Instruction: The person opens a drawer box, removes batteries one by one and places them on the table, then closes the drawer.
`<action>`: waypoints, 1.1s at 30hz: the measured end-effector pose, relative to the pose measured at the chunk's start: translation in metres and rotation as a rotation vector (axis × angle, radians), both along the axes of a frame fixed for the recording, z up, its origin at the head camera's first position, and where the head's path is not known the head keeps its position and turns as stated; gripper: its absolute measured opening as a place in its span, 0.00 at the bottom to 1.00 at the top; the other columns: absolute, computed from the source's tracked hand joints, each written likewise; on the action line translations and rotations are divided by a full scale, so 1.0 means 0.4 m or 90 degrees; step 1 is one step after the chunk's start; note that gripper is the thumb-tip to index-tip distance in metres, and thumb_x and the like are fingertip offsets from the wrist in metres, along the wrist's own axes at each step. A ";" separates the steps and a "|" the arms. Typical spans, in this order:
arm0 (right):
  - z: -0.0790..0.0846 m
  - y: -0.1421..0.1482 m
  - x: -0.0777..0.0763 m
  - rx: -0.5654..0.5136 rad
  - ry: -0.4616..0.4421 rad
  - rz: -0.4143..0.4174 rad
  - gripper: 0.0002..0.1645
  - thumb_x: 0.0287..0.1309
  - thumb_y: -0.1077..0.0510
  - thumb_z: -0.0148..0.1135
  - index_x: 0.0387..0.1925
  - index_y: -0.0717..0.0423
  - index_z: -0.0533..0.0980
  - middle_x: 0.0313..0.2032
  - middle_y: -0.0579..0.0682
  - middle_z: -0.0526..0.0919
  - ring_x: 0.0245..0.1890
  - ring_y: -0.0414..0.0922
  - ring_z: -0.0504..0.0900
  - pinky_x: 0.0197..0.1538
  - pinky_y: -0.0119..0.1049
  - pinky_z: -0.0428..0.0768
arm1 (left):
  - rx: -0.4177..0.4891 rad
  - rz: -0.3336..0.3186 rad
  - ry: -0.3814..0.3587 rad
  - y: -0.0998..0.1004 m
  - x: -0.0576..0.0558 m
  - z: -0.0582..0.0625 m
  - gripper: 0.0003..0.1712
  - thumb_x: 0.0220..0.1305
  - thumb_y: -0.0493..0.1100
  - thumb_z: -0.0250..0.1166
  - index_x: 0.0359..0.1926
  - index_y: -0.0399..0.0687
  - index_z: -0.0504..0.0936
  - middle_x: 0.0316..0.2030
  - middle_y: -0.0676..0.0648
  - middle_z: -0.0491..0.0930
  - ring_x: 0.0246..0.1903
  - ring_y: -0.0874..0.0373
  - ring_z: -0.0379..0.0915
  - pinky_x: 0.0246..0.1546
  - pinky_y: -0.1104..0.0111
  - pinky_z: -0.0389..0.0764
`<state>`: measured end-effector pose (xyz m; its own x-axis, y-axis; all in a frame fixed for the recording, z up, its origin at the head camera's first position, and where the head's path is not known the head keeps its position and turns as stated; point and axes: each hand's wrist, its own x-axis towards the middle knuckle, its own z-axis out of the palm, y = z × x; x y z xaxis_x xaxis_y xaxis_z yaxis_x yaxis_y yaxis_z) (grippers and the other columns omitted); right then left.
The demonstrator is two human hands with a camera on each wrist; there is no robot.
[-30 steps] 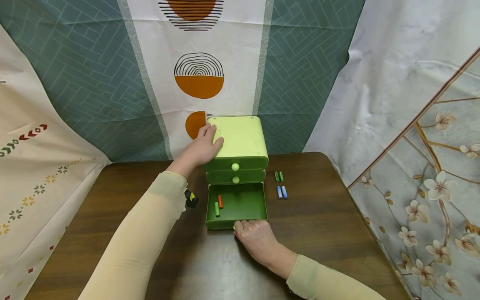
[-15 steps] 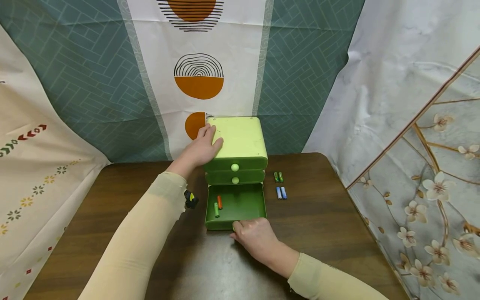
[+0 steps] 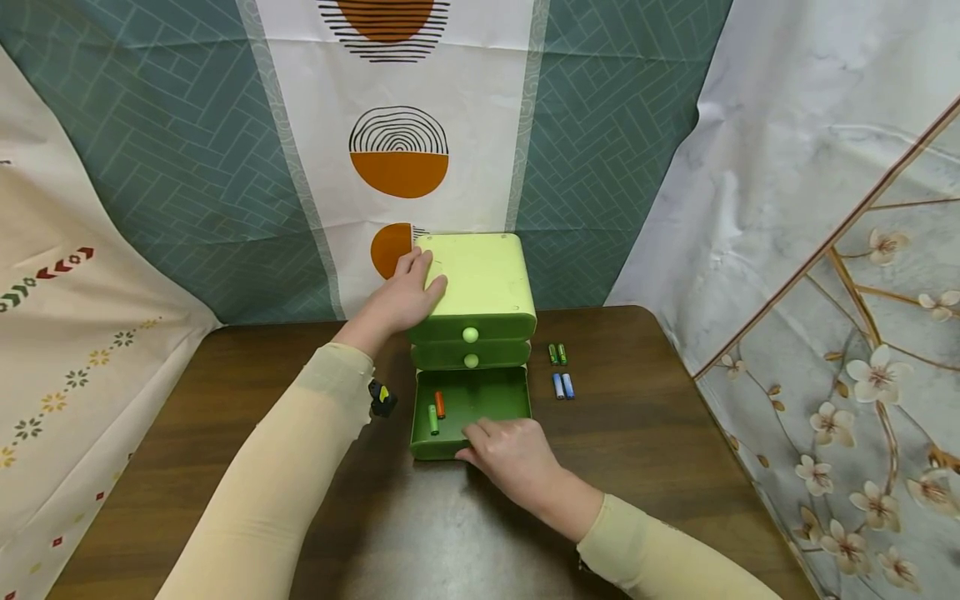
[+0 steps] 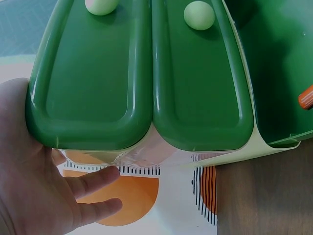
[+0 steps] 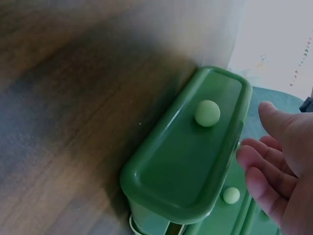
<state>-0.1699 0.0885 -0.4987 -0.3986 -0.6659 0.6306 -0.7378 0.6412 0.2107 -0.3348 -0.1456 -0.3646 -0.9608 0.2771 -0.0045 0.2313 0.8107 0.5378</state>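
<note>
A small chest of drawers [image 3: 480,275], pale yellow-green with green fronts, stands at the table's back. Its bottom drawer [image 3: 480,400] is pulled out and holds an orange battery [image 3: 440,405] and a light green battery [image 3: 433,419], both toward the left. My left hand [image 3: 401,293] rests on the chest's top left edge; in the left wrist view its fingers extend along the side. My right hand [image 3: 513,454] hovers over the bottom drawer's front edge, fingers loosely bent and holding nothing. The right wrist view shows that drawer's round knob [image 5: 207,113] apart from the fingers.
Right of the chest, two dark green batteries [image 3: 557,354] and two blue batteries [image 3: 563,386] lie on the brown wooden table [image 3: 637,467]. The upper two drawers, with knobs [image 3: 470,334], are closed. Patterned cloth [image 3: 600,150] hangs close behind the chest.
My right hand has let go of the bottom drawer's knob and risen slightly over its front edge. The left hand and the drawer have stayed in place.
</note>
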 end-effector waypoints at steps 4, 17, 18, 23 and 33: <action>0.010 -0.001 -0.011 -0.009 -0.013 -0.006 0.21 0.58 0.41 0.86 0.37 0.51 0.87 0.28 0.40 0.86 0.20 0.35 0.83 0.23 0.32 0.82 | 0.002 0.001 -0.002 -0.001 0.001 0.001 0.46 0.88 0.66 0.40 0.92 0.50 0.39 0.90 0.44 0.30 0.83 0.32 0.51 0.80 0.39 0.57; 0.021 0.000 -0.055 -0.017 -0.085 -0.041 0.27 0.60 0.39 0.84 0.51 0.51 0.89 0.38 0.44 0.91 0.23 0.37 0.87 0.22 0.35 0.81 | 0.002 0.003 0.000 -0.004 0.002 -0.001 0.46 0.88 0.66 0.40 0.92 0.51 0.39 0.90 0.45 0.31 0.83 0.33 0.52 0.79 0.39 0.59; 0.022 -0.001 -0.058 -0.019 -0.092 -0.041 0.27 0.59 0.40 0.85 0.51 0.52 0.89 0.38 0.44 0.91 0.23 0.37 0.87 0.22 0.35 0.81 | 0.001 0.003 0.000 -0.005 0.002 -0.001 0.46 0.88 0.67 0.40 0.92 0.51 0.39 0.90 0.45 0.31 0.83 0.33 0.52 0.79 0.39 0.59; 0.025 -0.008 -0.076 -0.012 -0.118 -0.053 0.29 0.61 0.39 0.83 0.55 0.52 0.88 0.39 0.45 0.91 0.23 0.38 0.86 0.23 0.36 0.81 | 0.001 0.002 0.000 -0.006 0.000 -0.003 0.46 0.88 0.67 0.40 0.92 0.51 0.39 0.90 0.44 0.31 0.83 0.33 0.52 0.79 0.39 0.59; 0.023 -0.027 -0.105 0.009 -0.216 -0.075 0.33 0.63 0.38 0.81 0.61 0.52 0.87 0.45 0.47 0.92 0.38 0.44 0.91 0.33 0.41 0.87 | 0.006 0.001 -0.003 -0.005 0.002 -0.002 0.47 0.88 0.67 0.40 0.92 0.52 0.39 0.90 0.45 0.31 0.83 0.34 0.52 0.79 0.40 0.60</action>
<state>-0.2117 0.0779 -0.4895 -0.6581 -0.6107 0.4403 -0.6886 0.7247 -0.0241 -0.3341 -0.1475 -0.3655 -0.9613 0.2755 -0.0059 0.2276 0.8058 0.5467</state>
